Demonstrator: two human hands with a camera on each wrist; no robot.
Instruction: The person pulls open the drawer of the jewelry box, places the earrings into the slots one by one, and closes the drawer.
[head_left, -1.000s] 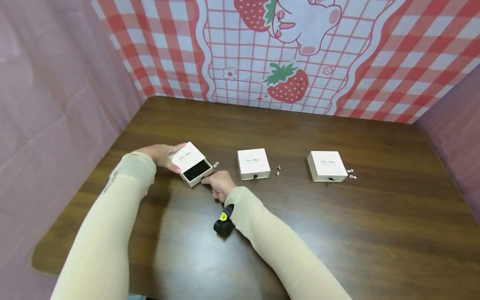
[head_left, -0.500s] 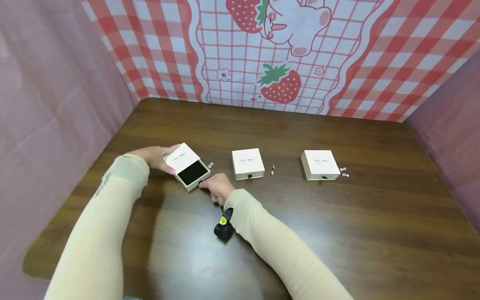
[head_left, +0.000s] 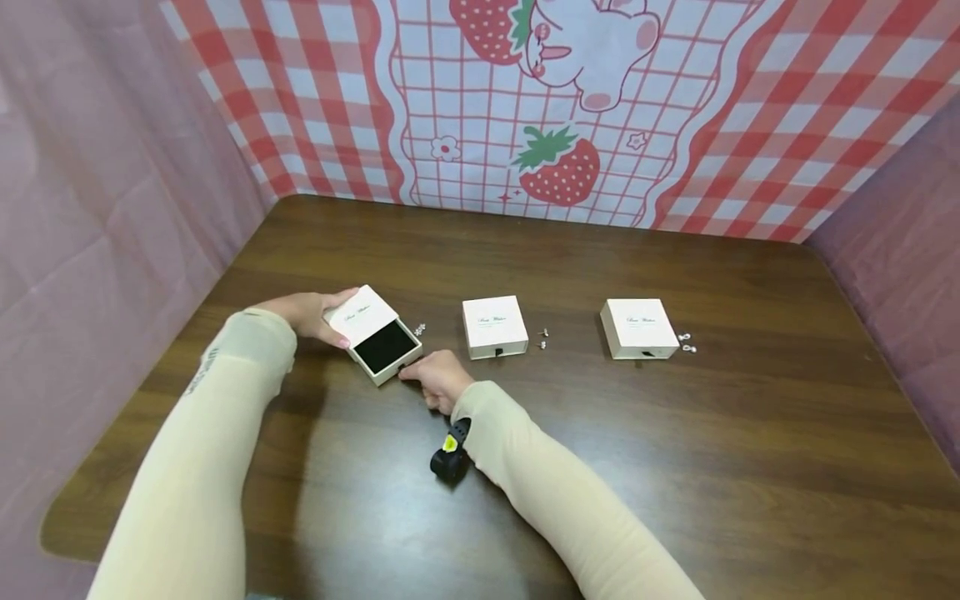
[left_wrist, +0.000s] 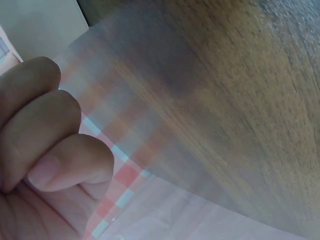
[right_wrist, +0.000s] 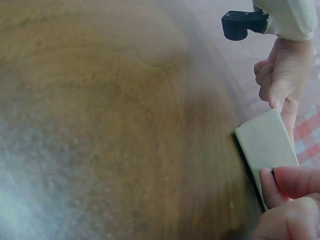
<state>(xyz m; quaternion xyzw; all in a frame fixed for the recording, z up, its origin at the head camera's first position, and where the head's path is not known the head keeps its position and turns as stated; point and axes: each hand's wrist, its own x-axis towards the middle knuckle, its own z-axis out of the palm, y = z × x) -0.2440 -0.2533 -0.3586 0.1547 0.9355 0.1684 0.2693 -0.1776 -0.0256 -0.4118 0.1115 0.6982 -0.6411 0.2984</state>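
At the left of the table, a white drawer-style gift box [head_left: 363, 315] has its drawer [head_left: 385, 346] pulled partway out, showing a black lining. My left hand [head_left: 311, 317] grips the sleeve of this box by its sides, thumb near and fingers at the far edge. The right hand [head_left: 438, 379] pinches the small black pull tab at the drawer's front, as the right wrist view also shows with the tab [right_wrist: 273, 172] between thumb and finger. Just right of the box lies a small silvery pair of earrings [head_left: 420, 330]. In the left wrist view, curled fingers [left_wrist: 40, 120] show beside the box.
A second white box [head_left: 495, 327], closed, stands in the middle with small earrings [head_left: 543, 338] at its right. Further right is a third closed box [head_left: 640, 328] with more earrings [head_left: 686, 342] beside it. Behind the wooden table [head_left: 675, 467] hangs a checked strawberry cloth [head_left: 555, 167].
My right hand has drawn the drawer further out toward the front, so more black lining shows. The left hand keeps its grip on the sleeve. The head view has shifted slightly.
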